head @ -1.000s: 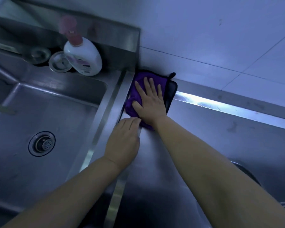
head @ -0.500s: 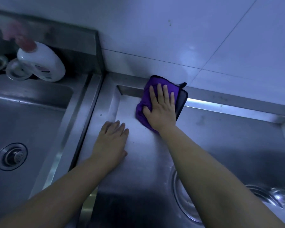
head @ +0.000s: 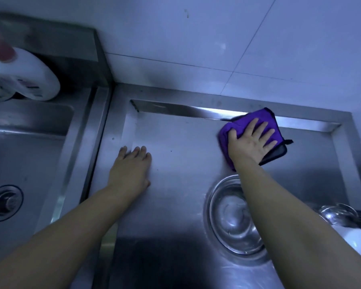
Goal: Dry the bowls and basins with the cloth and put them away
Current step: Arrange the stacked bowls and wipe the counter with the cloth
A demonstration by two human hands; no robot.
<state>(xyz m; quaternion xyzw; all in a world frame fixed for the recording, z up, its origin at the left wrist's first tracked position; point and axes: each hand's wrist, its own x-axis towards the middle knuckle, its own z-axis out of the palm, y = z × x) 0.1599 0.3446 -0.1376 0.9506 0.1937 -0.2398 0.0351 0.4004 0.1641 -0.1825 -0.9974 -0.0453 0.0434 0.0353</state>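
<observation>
My right hand [head: 251, 141] lies flat, fingers spread, pressing a purple cloth [head: 238, 127] against the steel draining surface [head: 181, 163] near its back rim. My left hand [head: 131, 170] rests flat and open on the same surface, further left. A steel bowl [head: 231, 217] sits below my right forearm, partly hidden by it. A second shiny steel bowl [head: 338, 213] shows at the right edge.
A sink basin [head: 25, 163] with a round drain [head: 4, 202] lies to the left, with a white soap bottle [head: 29, 76] behind it. A white rounded object [head: 358, 240] sits at the lower right. White tiled wall [head: 217, 38] runs behind.
My right hand has slid the cloth to the right along the back of the draining surface. The view has shifted right, revealing the steel bowls. My left hand stays flat on the steel.
</observation>
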